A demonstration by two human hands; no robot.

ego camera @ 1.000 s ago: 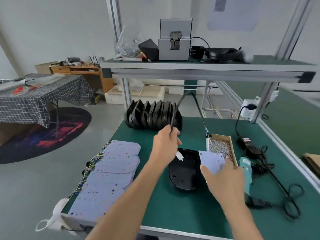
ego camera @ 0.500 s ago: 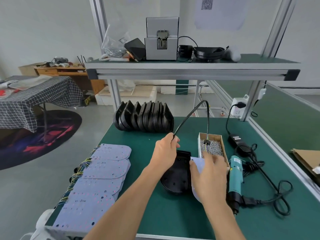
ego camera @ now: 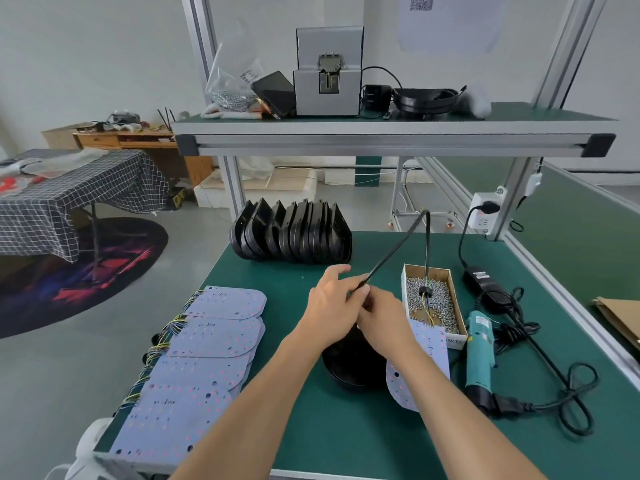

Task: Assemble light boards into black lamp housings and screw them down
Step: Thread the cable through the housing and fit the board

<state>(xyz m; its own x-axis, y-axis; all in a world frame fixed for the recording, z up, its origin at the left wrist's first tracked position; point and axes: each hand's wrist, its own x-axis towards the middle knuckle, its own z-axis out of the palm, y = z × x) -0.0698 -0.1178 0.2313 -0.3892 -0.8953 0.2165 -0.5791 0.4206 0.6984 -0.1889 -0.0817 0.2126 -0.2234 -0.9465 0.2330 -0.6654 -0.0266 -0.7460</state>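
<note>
At the centre of the frame, both hands meet over a black lamp housing (ego camera: 346, 372) lying on the green table (ego camera: 346, 438). The left hand (ego camera: 330, 308) pinches the near end of a black cable (ego camera: 391, 251), which rises to a bend in the upper middle and drops down into an open box of screws (ego camera: 431, 299) just to the right. The right hand (ego camera: 384, 322) is pressed close against the left, fingers curled toward the same cable end; whether it grips the cable or only steadies it I cannot tell, since the fingertips are hidden behind the left hand. A light board (ego camera: 420, 368) lies under the right forearm, resting partly over the housing's right edge and not yet seated; thin coloured wires run from its upper edge toward the cable's far end.

The step in hand looks like feeding the board's cable through the housing before the board goes in. Next, I judge, the cable end must pass through whatever opening the housing offers, with the slack drawn out so the board can drop flat inside without trapping wires.

More boards (ego camera: 201, 368) lie overlapped at lower left, a row of empty housings (ego camera: 294, 233) stands on edge in the upper middle, and a teal electric screwdriver (ego camera: 479, 355) lies at right, untouched, ready for screwing down.
</note>
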